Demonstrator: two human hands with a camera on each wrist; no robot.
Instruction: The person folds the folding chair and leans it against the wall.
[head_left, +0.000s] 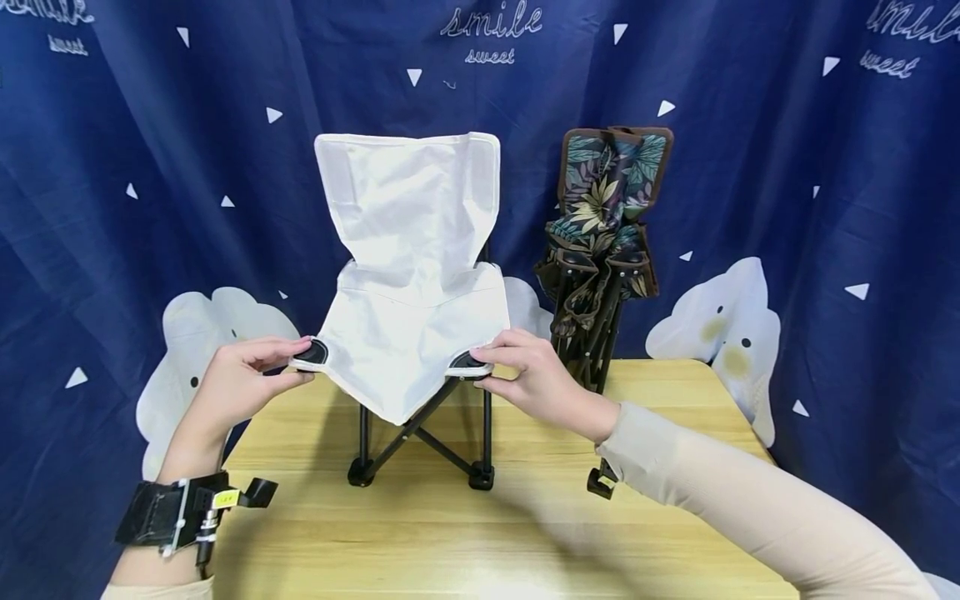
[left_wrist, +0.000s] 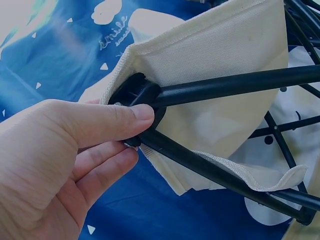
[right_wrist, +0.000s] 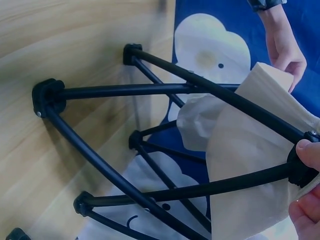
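Observation:
A small white folding chair (head_left: 416, 275) with a black frame stands unfolded on the wooden table (head_left: 465, 533). My left hand (head_left: 251, 375) pinches its front left seat corner (head_left: 311, 353) between thumb and fingers; the left wrist view shows the thumb (left_wrist: 107, 120) on the black joint cap (left_wrist: 135, 92). My right hand (head_left: 525, 375) pinches the front right corner (head_left: 468, 364). In the right wrist view the fingertips (right_wrist: 307, 152) grip the black joint (right_wrist: 300, 167), with the crossed black legs (right_wrist: 130, 150) and white fabric (right_wrist: 250, 160) below.
A second chair (head_left: 603, 250) with a leaf-print seat stands folded just right of the white one, behind my right hand. A blue curtain (head_left: 150, 167) with white clouds hangs close behind the table. A black strap (head_left: 176, 510) is on my left wrist.

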